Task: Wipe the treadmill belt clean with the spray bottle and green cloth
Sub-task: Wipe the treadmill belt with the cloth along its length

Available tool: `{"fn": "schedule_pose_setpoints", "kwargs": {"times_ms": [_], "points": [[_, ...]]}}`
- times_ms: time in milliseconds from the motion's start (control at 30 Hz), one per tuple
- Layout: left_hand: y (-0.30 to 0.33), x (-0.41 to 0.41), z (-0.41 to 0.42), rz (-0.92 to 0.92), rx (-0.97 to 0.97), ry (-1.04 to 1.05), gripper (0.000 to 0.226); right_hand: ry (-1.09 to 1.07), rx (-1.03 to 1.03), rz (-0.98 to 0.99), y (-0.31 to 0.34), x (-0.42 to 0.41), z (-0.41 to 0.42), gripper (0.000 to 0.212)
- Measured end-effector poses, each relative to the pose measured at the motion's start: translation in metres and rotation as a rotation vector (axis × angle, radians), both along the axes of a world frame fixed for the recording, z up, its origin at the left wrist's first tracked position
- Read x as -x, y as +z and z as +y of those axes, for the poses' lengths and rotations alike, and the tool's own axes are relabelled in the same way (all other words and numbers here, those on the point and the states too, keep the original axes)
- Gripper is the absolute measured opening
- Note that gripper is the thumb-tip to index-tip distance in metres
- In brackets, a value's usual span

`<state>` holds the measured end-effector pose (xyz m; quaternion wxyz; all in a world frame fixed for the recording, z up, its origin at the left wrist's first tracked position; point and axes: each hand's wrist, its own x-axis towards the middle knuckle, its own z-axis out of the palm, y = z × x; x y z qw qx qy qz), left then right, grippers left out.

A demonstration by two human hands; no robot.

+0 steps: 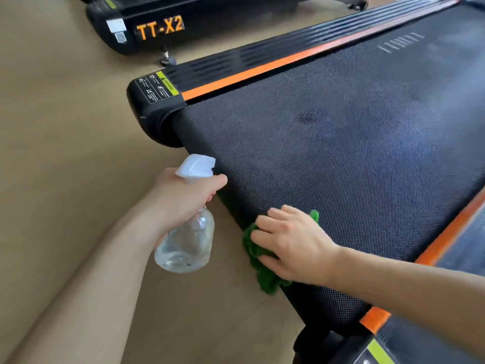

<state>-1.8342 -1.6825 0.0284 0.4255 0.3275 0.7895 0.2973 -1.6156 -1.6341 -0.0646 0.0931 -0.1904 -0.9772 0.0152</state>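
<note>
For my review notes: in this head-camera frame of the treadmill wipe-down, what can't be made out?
- Green cloth: mostly covered by the right hand pressing on it.
- Spray bottle: trigger hidden by the left hand gripping its neck; liquid level unclear through the clear body.
- Warning sticker: print too small to read.
- Treadmill belt: far end cut off by the frame's top right edge.

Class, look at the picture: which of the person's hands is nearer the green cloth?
Right. The right hand presses flat on the green cloth at the belt's edge; the left hand grips the spray bottle, apart.
</note>
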Motion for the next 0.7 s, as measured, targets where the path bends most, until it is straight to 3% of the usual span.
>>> {"fn": "schedule_pose_setpoints", "kwargs": {"times_ms": [167, 333, 400, 567, 700], "points": [[0.008, -0.016, 0.004, 0.034, -0.029, -0.027, 0.047, 0.127, -0.054, 0.033, -0.006, 0.007, 0.031, 0.024], [0.014, -0.038, 0.008, 0.074, -0.001, -0.057, 0.041, -0.334, -0.037, 0.172, -0.007, 0.070, 0.083, 0.035], [0.018, -0.046, 0.010, 0.068, -0.007, -0.034, 0.037, -0.381, -0.018, 0.179, -0.005, 0.070, 0.076, 0.033], [0.040, -0.081, 0.015, 0.034, -0.009, -0.055, 0.045, -0.122, 0.084, 0.081, 0.001, -0.019, 0.000, 0.022], [0.064, -0.102, 0.030, 0.031, -0.026, -0.050, 0.046, -0.030, 0.055, 0.053, -0.001, -0.053, -0.012, 0.023]]}}
